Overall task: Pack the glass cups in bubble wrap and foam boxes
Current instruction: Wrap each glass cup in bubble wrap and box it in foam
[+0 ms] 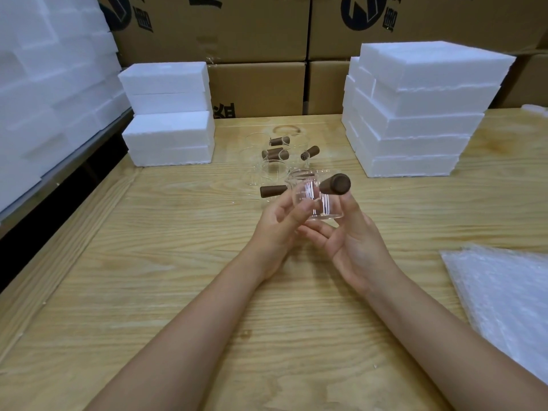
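Above the middle of the wooden surface [184, 262], seen from the head camera: a clear glass cup [315, 200] with a brown wooden handle [335, 185], held between left hand [278, 226] and right hand [353, 247], fingers closed loosely on the wall and base. Probably light, rigid, slippery and breakable; best taken by body and handle together. More cups [275, 161] standing behind, bubble wrap [504, 292] at right, stacked foam boxes [415, 114] and cardboard cartons [255, 87] beyond.
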The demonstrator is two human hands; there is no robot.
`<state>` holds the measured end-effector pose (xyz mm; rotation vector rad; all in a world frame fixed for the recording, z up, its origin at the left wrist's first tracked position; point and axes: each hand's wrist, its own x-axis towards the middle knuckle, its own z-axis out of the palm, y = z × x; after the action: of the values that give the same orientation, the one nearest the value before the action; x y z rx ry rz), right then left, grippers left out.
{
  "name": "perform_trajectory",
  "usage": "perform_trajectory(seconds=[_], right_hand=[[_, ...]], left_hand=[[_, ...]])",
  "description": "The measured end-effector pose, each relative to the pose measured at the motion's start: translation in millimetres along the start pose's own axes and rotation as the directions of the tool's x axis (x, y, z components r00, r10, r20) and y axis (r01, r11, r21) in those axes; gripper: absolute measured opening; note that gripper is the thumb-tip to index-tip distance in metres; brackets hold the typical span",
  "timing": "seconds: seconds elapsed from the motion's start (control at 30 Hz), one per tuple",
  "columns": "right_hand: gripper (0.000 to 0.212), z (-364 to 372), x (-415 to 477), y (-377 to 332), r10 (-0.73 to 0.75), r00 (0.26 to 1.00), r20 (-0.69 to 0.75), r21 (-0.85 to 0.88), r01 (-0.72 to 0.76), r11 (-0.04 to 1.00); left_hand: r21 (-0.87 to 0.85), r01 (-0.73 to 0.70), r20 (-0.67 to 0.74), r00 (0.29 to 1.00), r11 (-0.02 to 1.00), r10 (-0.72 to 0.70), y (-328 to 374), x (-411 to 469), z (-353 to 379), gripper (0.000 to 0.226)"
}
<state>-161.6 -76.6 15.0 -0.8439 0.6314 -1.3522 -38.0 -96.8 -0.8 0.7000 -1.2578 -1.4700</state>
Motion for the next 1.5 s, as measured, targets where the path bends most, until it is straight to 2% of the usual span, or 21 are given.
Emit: perform_trajectory(seconds=[0.07, 0.13, 0.2, 0.27, 0.33, 0.47, 0.53, 0.57, 0.6, 0.63, 0.73, 0.87, 0.93, 1.0, 1.07, 1.13, 1.2, 1.27, 1.33, 1.43, 1.5], right_hand=[[0.055, 0.1, 0.3, 0.5, -0.034, 0.999, -0.024, -0.062, 0.033, 0.998], [0.046, -0.7, 0.5, 2.0, -0.123, 0.988, -0.096, -0.212, 0.100, 0.972], [0.040, -3.4, -0.7, 3.1, -0.304, 0.942, -0.140, -0.461, 0.210, 0.862], [0.032, -7.0, -3.7, 1.6, -0.515, 0.853, -0.085, -0.628, 0.356, 0.692], [0.030, -13.6, -6.7, -2.4, -0.658, 0.749, 0.082, -0.715, 0.504, 0.484], [0.024, -23.7, -8.5, -9.5, -0.686, 0.552, 0.474, -0.764, 0.645, -0.009], [0.013, -24.5, -6.5, -10.9, -0.704, 0.474, 0.529, -0.769, 0.619, -0.160], [0.012, -23.6, -5.4, -11.0, -0.719, 0.460, 0.521, -0.783, 0.593, -0.188], [0.016, -22.7, -4.4, -10.9, -0.740, 0.465, 0.487, -0.804, 0.570, -0.171], [0.022, -21.3, -3.5, -11.3, -0.762, 0.491, 0.422, -0.826, 0.554, -0.100], [0.032, -17.5, -3.3, -11.2, -0.762, 0.624, 0.176, -0.844, 0.494, 0.210], [0.035, -16.5, 0.3, -9.1, -0.640, 0.763, -0.096, -0.800, 0.323, 0.505], [0.038, -17.9, 5.1, -10.1, -0.503, 0.833, -0.230, -0.756, 0.172, 0.632], [0.036, -19.3, 8.6, -13.3, -0.257, 0.896, -0.363, -0.609, -0.020, 0.793], [0.038, -21.1, 9.0, -16.4, -0.060, 0.910, -0.411, -0.482, -0.161, 0.861], [0.044, -21.9, 7.8, -15.6, -0.065, 0.913, -0.402, -0.489, -0.155, 0.858], [0.053, -19.9, 5.6, -12.8, -0.215, 0.912, -0.349, -0.582, -0.031, 0.812], [0.056, -17.2, 2.3, -11.9, -0.400, 0.880, -0.255, -0.704, 0.115, 0.701], [0.047, -17.2, -0.8, -12.5, -0.538, 0.828, -0.160, -0.775, 0.232, 0.587], [0.038, -16.7, -3.7, -14.7, -0.631, 0.776, -0.006, -0.819, 0.358, 0.448], [0.038, -15.3, -5.0, -16.6, -0.680, 0.717, 0.156, -0.869, 0.427, 0.251]], left_hand=[[-0.008, -0.015, -0.010, 1.000, 1.000, 0.015, -0.2, 0.1, -1.2, 0.045], [-0.005, -0.025, -0.048, 0.999, 1.000, 0.025, 0.2, 0.1, -2.3, 0.049], [0.030, -0.035, -0.106, 0.994, 0.999, 0.038, 0.3, 0.0, -2.6, 0.059], [0.061, -0.056, -0.134, 0.989, 0.997, 0.063, 0.2, 0.2, -2.4, 0.061], [0.063, -0.066, -0.131, 0.989, 0.996, 0.074, 0.0, 1.1, -0.8, 0.060], [0.072, -0.090, -0.125, 0.987, 0.993, 0.099, -0.1, 0.4, 3.4, 0.060], [0.132, -0.110, -0.128, 0.984, 0.985, 0.127, -0.8, -1.0, 6.5, 0.061], [0.164, -0.114, -0.136, 0.981, 0.980, 0.137, -1.0, -1.9, 8.9, 0.062], [0.198, -0.116, -0.154, 0.977, 0.973, 0.147, -1.4, -3.1, 11.8, 0.064], [0.233, -0.124, -0.180, 0.969, 0.965, 0.168, -1.7, -4.0, 14.8, 0.066], [0.335, -0.208, -0.228, 0.929, 0.919, 0.293, -4.8, -5.8, 20.4, 0.067], [0.528, -0.358, -0.176, 0.841, 0.770, 0.511, -8.6, -5.2, 16.1, 0.068], [0.656, -0.414, -0.102, 0.780, 0.631, 0.617, -10.2, -4.3, 10.0, 0.074], [0.744, -0.447, -0.006, 0.739, 0.496, 0.674, -11.5, -3.1, 5.9, 0.077], [0.758, -0.489, 0.073, 0.722, 0.432, 0.688, -13.0, -2.1, 4.3, 0.078], [0.756, -0.498, 0.090, 0.722, 0.425, 0.686, -13.2, -2.4, 4.9, 0.079], [0.766, -0.453, 0.032, 0.736, 0.457, 0.677, -12.6, -3.9, 7.5, 0.079], [0.765, -0.385, -0.063, 0.753, 0.516, 0.656, -10.6, -5.7, 12.4, 0.078], [0.715, -0.315, -0.164, 0.792, 0.624, 0.588, -6.4, -8.0, 18.6, 0.075], [0.569, -0.203, -0.269, 0.870, 0.797, 0.413, -2.7, -8.9, 22.4, 0.067], [0.445, -0.140, -0.287, 0.913, 0.884, 0.289, -1.2, -7.4, 20.8, 0.066]])
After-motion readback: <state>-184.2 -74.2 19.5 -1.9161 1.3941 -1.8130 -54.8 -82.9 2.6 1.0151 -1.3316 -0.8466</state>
